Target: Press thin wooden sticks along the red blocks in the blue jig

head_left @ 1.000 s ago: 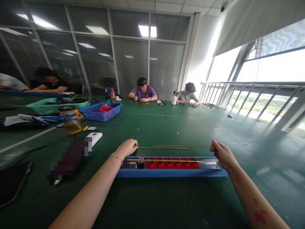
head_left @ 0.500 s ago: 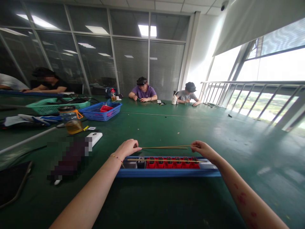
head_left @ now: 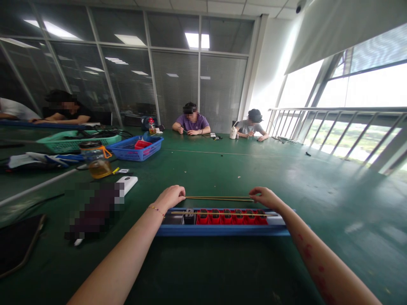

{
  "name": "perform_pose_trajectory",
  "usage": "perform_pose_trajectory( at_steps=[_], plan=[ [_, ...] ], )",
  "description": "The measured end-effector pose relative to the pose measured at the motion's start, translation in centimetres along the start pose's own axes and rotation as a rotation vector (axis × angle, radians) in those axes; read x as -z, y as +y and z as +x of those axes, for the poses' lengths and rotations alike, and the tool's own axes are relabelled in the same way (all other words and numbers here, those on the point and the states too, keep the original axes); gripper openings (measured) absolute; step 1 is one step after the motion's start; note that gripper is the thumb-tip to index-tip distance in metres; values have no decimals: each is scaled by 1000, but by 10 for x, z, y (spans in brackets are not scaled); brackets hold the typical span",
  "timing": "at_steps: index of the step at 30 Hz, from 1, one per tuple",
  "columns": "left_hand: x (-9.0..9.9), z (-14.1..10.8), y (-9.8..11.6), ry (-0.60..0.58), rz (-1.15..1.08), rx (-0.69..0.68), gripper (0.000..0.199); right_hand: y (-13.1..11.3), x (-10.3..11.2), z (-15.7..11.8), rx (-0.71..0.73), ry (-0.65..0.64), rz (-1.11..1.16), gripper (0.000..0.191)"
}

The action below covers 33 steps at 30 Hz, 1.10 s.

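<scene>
My left hand (head_left: 171,197) is closed in a pinch on the left ends of a pair of thin tan sticks (head_left: 219,198), held roughly level above the table. At their right ends, my right hand (head_left: 265,196) has thumb and fingertips pinched together on the sticks. Just below, on the near side, lies a long blue tray (head_left: 222,231). Inside it stands a row of several red holders (head_left: 239,218) with black tops, beside a black and grey block (head_left: 188,217) at the left. Another thin stick (head_left: 208,213) rests lengthwise over these pieces.
Left of my arm lie a phone (head_left: 20,245), a white power bank (head_left: 129,184) and a jar of amber liquid (head_left: 98,161). Behind them stand a blue basket (head_left: 136,152) and a green basket (head_left: 68,144). Other people sit along the table's far side.
My right hand has moved left along the sticks. The upper stick, which reached past the other into that hand, now ends near it, and the two lie closer together.
</scene>
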<state>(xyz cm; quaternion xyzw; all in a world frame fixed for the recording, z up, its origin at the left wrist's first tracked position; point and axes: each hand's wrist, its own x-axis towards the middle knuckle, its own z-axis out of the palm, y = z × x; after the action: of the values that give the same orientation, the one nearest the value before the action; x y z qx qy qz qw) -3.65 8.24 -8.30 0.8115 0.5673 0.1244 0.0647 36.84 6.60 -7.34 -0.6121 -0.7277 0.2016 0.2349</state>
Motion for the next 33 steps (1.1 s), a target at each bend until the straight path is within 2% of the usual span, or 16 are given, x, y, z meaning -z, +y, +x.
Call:
perform_pose_trajectory(
  at_steps=[5, 9, 13, 17, 23, 25, 30, 33],
  plan=[
    [2, 0, 3, -21, -10, 21, 15, 0, 18, -27, -8, 110, 66, 33],
    [4, 0, 6, -32, -16, 20, 12, -3, 27, -60, 5, 147, -37, 37],
    [5, 0, 7, -41, -28, 33, 13, -10, 28, -78, 27, 43, -50, 40],
    [3, 0, 6, -37, -21, 26, 13, -15, 26, -83, 65, -95, -11, 41],
    [2, 1, 5, -33, -22, 17, 14, -15, 25, -84, 65, -116, 102, 39],
    [2, 1, 4, -33, -24, 20, 14, -16, 27, -83, 46, -51, 182, 38],
    [2, 1, 4, -30, -18, 22, 12, -6, 44, -79, -51, 226, 353, 41],
    [3, 0, 4, -26, -23, 21, 12, 9, 54, -73, -72, 297, 383, 42]
  ],
)
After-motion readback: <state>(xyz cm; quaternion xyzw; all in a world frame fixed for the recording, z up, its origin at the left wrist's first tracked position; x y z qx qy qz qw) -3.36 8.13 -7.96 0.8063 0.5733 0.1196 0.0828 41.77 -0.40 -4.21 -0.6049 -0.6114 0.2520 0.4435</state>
